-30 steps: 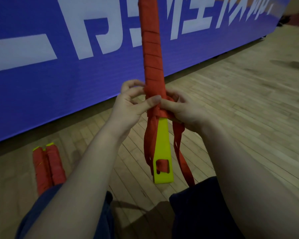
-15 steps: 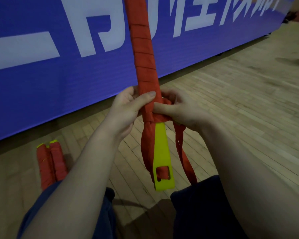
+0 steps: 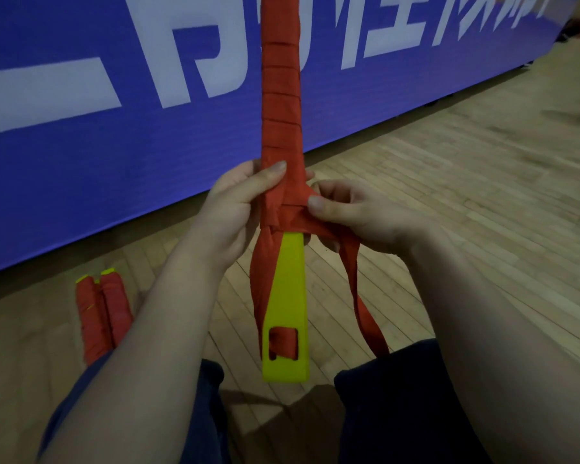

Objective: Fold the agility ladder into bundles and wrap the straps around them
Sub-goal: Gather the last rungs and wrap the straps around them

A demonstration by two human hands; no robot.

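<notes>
I hold an upright ladder bundle (image 3: pixel 282 105) of yellow rungs, its upper length wound in red strap. The lower yellow rung end (image 3: pixel 287 316) is bare, with strap threaded through its slot. My left hand (image 3: pixel 238 209) grips the bundle at the lowest wraps, thumb across the front. My right hand (image 3: pixel 352 212) pinches the loose red strap (image 3: pixel 359 289) where it crosses the bundle, pulling it to the right. The strap's tail hangs down toward my right knee. Two wrapped bundles (image 3: pixel 101 313) lie on the floor at lower left.
A blue banner (image 3: pixel 114 162) with large white characters stands along the far side. Wooden plank floor (image 3: pixel 449 182) stretches to the right. My knees in dark shorts (image 3: pixel 382 396) sit at the bottom, under the bundle.
The bundle has swung back to upright. My right hand has drawn the strap across the bundle and out to the right, opening a gap between the hands; the left thumb has slid higher.
</notes>
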